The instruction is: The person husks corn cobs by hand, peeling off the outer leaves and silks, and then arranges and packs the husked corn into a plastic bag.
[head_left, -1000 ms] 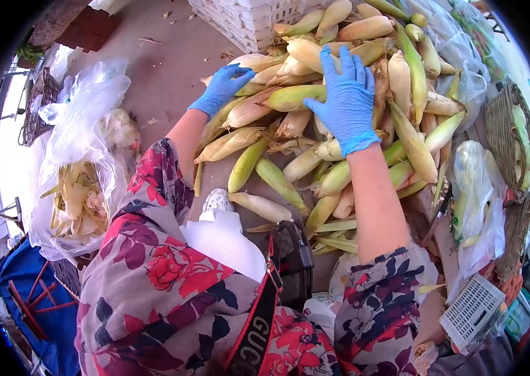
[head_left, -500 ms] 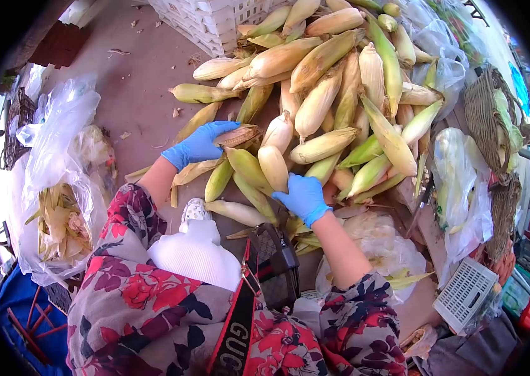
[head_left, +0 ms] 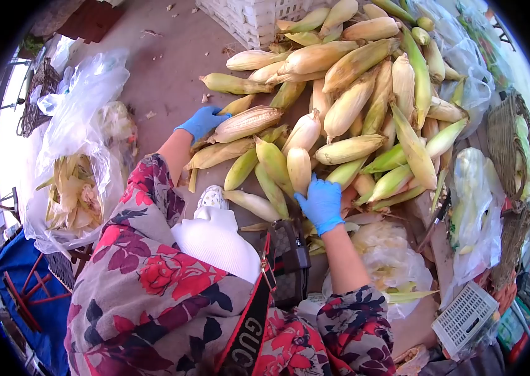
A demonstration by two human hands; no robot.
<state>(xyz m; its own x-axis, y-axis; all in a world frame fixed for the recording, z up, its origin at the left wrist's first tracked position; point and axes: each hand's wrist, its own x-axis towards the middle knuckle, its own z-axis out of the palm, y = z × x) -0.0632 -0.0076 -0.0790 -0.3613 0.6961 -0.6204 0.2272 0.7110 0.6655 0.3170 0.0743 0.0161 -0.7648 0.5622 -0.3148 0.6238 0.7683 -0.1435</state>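
Note:
My left hand (head_left: 202, 123), in a blue glove, is at the left side of a pile of husked-on corn. Its fingers close on the lower end of a yellowish ear of corn (head_left: 238, 104). Just below lies another ear (head_left: 247, 124), its husk partly open with kernels showing. My right hand (head_left: 321, 205), also gloved in blue, has its thumb and fingers at the lower end of a pale ear (head_left: 299, 169). Its palm side is hidden. Green-husked ears (head_left: 273, 164) lie between the two hands.
White plastic crates (head_left: 246, 22) stand behind the pile. A clear bag of husks (head_left: 77, 194) sits at left, another bag (head_left: 396, 257) right of my right arm. A brown handbag (head_left: 290, 254) hangs in front of me. A grey basket (head_left: 465, 319) lies lower right.
My left hand has come off the ear with the partly open husk and moved up to the ear above it. My right hand stays at the same ear. The view has shifted left.

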